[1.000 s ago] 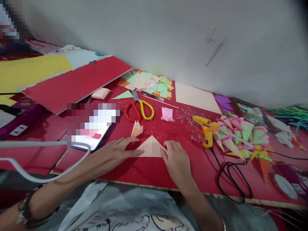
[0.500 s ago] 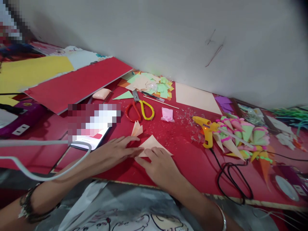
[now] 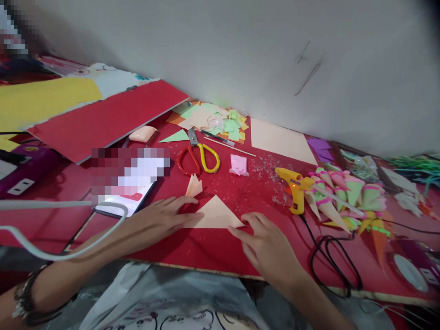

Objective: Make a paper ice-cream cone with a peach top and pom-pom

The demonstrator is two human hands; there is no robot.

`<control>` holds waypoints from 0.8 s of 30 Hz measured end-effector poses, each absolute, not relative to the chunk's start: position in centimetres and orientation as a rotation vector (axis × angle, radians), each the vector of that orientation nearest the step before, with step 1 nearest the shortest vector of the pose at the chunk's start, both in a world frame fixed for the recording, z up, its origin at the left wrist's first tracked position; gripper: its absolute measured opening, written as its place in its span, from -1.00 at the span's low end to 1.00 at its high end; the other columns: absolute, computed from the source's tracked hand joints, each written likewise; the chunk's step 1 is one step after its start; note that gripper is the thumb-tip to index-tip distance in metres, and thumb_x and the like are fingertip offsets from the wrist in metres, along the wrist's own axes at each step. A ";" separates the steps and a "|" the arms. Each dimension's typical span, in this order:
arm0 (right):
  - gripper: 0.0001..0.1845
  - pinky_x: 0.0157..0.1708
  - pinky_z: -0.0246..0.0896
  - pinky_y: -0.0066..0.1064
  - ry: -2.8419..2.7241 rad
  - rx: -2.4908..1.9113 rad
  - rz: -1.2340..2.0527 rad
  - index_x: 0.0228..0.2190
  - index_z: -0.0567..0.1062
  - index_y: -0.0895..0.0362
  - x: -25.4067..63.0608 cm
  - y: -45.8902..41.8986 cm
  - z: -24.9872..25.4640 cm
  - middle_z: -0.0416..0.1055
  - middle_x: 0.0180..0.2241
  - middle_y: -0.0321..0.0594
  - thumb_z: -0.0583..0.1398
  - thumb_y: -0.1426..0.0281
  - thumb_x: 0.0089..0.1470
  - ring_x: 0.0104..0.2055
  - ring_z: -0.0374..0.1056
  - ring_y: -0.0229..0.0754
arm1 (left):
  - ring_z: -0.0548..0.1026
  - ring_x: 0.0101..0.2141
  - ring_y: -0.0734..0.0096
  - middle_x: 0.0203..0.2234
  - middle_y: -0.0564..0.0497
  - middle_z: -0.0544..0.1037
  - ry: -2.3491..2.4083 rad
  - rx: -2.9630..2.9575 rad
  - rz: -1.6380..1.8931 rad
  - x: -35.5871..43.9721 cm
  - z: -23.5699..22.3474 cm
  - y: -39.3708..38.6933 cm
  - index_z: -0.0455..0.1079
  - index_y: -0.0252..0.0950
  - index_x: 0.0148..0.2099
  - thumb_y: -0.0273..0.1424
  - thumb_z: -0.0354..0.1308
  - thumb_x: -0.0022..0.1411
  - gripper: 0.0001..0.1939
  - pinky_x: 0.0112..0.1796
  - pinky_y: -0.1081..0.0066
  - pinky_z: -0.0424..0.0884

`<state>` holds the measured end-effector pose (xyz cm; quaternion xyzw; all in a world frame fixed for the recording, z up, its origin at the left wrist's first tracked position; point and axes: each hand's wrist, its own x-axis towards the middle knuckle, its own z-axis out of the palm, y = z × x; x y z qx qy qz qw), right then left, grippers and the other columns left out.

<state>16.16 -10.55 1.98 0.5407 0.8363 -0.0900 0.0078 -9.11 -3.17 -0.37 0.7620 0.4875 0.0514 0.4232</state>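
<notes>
A peach paper triangle (image 3: 215,214), its long edge toward me, lies flat on the red tabletop. My left hand (image 3: 168,213) rests on its left corner, fingers stretched out and open. Just beyond those fingers stands a small folded peach paper piece (image 3: 194,185). At the triangle's right corner is my right hand (image 3: 264,238), with thumb and forefinger apart on either side of the tip. Farther back lie scissors (image 3: 199,153) with one red and one yellow handle, and a pink packet (image 3: 239,165).
A lit phone (image 3: 134,188) and white cable (image 3: 65,254) are at left. A yellow glue gun (image 3: 294,185) with a looped black cord lies right, beside several paper cones (image 3: 350,190). Paper scraps (image 3: 209,118) and a peach sheet (image 3: 282,140) lie against the wall.
My right hand has slid right, from the middle of the paper's near edge to its right corner, uncovering the triangle. The left hand stays on the left side.
</notes>
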 end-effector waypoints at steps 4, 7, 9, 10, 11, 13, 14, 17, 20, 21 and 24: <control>-0.60 -0.19 0.19 -0.23 2.546 1.785 -0.250 -0.14 0.40 -0.11 17.7 -11.3 1.8 0.28 -0.10 -0.15 0.07 0.49 -0.01 -0.06 0.17 -0.07 | 0.32 -0.04 0.18 0.01 0.03 0.33 1.223 1.928 0.148 -9.2 -0.1 -3.2 0.18 -0.04 0.07 -0.05 -0.08 0.12 -0.52 -0.11 0.30 0.26; -0.64 -0.23 0.22 -0.24 2.548 1.810 -0.179 -0.17 0.43 -0.07 18.7 -11.4 1.7 0.30 -0.13 -0.12 0.09 0.49 -0.02 -0.10 0.22 -0.07 | 0.35 -0.06 0.21 0.01 0.02 0.34 1.181 2.048 0.154 -9.3 -0.1 -3.2 0.14 -0.05 0.09 -0.10 -0.10 0.17 -0.56 -0.15 0.31 0.29; -0.72 -0.24 0.23 -0.23 2.566 1.808 -0.102 -0.24 0.47 0.01 19.2 -11.2 1.9 0.33 -0.17 -0.11 0.09 0.48 -0.01 -0.14 0.25 -0.07 | 0.33 -0.05 0.24 0.03 0.04 0.30 1.085 2.178 0.152 -9.5 -0.2 -3.1 0.14 -0.03 0.09 -0.17 -0.12 0.21 -0.61 -0.13 0.32 0.28; -0.75 -0.23 0.23 -0.23 2.590 1.806 -0.072 -0.28 0.48 0.05 19.3 -11.0 2.0 0.34 -0.19 -0.11 0.08 0.48 0.00 -0.16 0.27 -0.08 | 0.31 -0.03 0.26 0.05 0.05 0.27 1.023 2.253 0.152 -9.5 -0.3 -3.0 0.16 -0.01 0.07 -0.21 -0.14 0.23 -0.64 -0.11 0.32 0.27; -0.77 -0.22 0.23 -0.24 2.631 1.800 -0.068 -0.29 0.48 0.08 19.4 -10.7 2.2 0.35 -0.20 -0.11 0.07 0.47 0.02 -0.18 0.28 -0.10 | 0.29 -0.01 0.27 0.07 0.05 0.24 0.961 2.327 0.146 -9.6 -0.3 -3.0 0.19 0.00 0.05 -0.25 -0.16 0.25 -0.67 -0.09 0.31 0.25; -0.76 -0.18 0.22 -0.31 2.750 1.781 -0.178 -0.22 0.43 0.09 19.1 -10.1 2.3 0.33 -0.19 -0.14 0.07 0.43 0.05 -0.16 0.27 -0.16 | 0.27 0.00 0.28 0.07 0.06 0.22 0.869 2.452 0.123 -9.7 -0.3 -3.0 0.24 0.01 0.00 -0.35 -0.19 0.27 -0.68 -0.06 0.31 0.22; -0.72 -0.16 0.21 -0.36 2.805 1.762 -0.285 -0.15 0.38 0.07 18.7 -9.8 2.2 0.32 -0.16 -0.15 0.08 0.41 0.05 -0.13 0.26 -0.19 | 0.27 0.00 0.30 0.07 0.06 0.22 0.843 2.500 0.104 -9.7 -0.3 -3.0 0.24 0.01 0.00 -0.40 -0.20 0.27 -0.67 -0.06 0.32 0.22; -0.57 -0.10 0.18 -0.41 2.887 1.664 -0.552 -0.04 0.26 0.05 17.5 -8.5 1.5 0.27 -0.11 -0.18 0.14 0.36 0.00 -0.06 0.20 -0.24 | 0.31 -0.05 0.33 0.04 0.02 0.23 0.810 2.628 0.065 -9.6 -0.2 -3.1 0.23 -0.09 0.02 -0.55 -0.20 0.22 -0.60 -0.06 0.35 0.22; -0.62 -0.14 0.19 -0.41 2.914 1.594 -0.542 -0.08 0.29 0.11 16.6 -7.3 0.4 0.28 -0.15 -0.16 0.13 0.39 0.01 -0.11 0.22 -0.23 | 0.33 -0.10 0.33 0.01 -0.02 0.27 0.838 2.702 0.087 -8.8 0.0 -3.3 0.22 -0.17 0.01 -0.55 -0.14 0.17 -0.63 -0.08 0.36 0.23; -0.65 -0.18 0.21 -0.42 2.924 1.570 -0.481 -0.09 0.31 0.14 16.5 -7.0 0.0 0.29 -0.17 -0.14 0.11 0.40 0.03 -0.14 0.23 -0.23 | 0.34 -0.10 0.32 -0.01 -0.03 0.28 0.859 2.707 0.101 -8.4 0.1 -3.3 0.20 -0.18 0.02 -0.51 -0.11 0.18 -0.64 -0.10 0.36 0.23; -0.75 -0.27 0.21 -0.39 2.972 1.436 -0.129 -0.18 0.37 0.21 16.4 -6.6 -0.7 0.34 -0.25 -0.10 0.06 0.43 0.07 -0.23 0.26 -0.19 | 0.34 -0.13 0.31 -0.10 -0.03 0.35 0.884 2.715 0.130 -7.3 0.4 -3.5 0.18 -0.19 0.03 -0.37 -0.02 0.17 -0.65 -0.14 0.37 0.25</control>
